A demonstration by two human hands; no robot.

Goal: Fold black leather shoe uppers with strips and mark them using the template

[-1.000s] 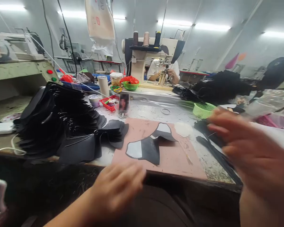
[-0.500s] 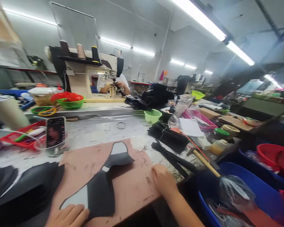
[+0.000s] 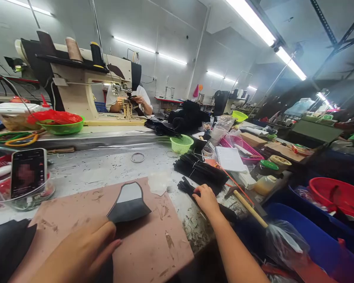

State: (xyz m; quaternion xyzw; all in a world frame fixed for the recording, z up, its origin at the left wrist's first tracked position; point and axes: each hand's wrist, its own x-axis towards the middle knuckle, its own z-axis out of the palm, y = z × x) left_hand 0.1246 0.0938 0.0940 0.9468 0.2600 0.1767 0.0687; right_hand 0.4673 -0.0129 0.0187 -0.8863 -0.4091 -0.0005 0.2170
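Observation:
A black leather-like cut piece (image 3: 129, 210) with a pale grey patch at its far end lies on the pinkish board (image 3: 153, 251). My left hand (image 3: 85, 245) is closed over its narrow middle, fingers curled and thumb stretched along the side; the hand hides much of the near half. Right of the board, my right hand (image 3: 206, 200) has its fingers bent around the thin bundle of black strips (image 3: 186, 187). Just beyond it lies a thicker tied bundle of black strips (image 3: 199, 169).
Black cut pieces (image 3: 8, 239) are stacked at left, near a propped phone (image 3: 28, 173). A hammer (image 3: 250, 208) lies at right beside blue tubs (image 3: 301, 228). Behind stand a green basket (image 3: 181, 144), a metal ring (image 3: 137, 157) and a sewing machine (image 3: 73, 94), where another person works.
My left hand has moved from the near end of the piece up to its middle. My right hand has gone from the board's edge onto the thin black strips. The view has swung right.

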